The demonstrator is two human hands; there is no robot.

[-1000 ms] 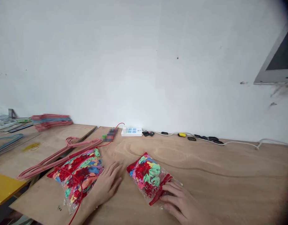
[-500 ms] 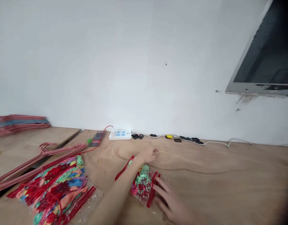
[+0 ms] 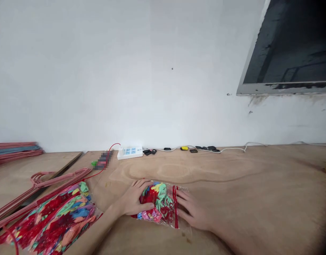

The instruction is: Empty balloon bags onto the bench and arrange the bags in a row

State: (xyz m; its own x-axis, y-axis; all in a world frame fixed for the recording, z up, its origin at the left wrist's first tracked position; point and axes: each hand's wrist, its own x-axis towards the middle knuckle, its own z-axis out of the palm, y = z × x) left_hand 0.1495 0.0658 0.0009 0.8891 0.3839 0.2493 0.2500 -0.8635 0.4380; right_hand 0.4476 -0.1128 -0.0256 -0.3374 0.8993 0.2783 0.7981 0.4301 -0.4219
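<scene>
A small clear bag [image 3: 161,202] with a red zip strip lies flat on the wooden table, filled with colourful balloon-like pieces. My left hand [image 3: 138,200] rests over the bag's left end, fingers spread and thumb laid across the plastic. My right hand [image 3: 193,209] lies at the right end by the red strip, its fingers apart and touching the plastic. A larger bag [image 3: 62,216] of similar pieces lies at the left, partly behind my left forearm.
Pink hangers [image 3: 56,180] lie at the left, with a hanger stack [image 3: 15,152] behind. Along the wall are a white power strip [image 3: 130,152], a pixelated item [image 3: 102,161], a yellow object [image 3: 184,148], small black items [image 3: 167,149] and a white cable [image 3: 232,148].
My left hand has come back from beyond the small bag onto its left end. The bag now lies straighter, and my right hand remains at the zip end. The view has shifted right.
</scene>
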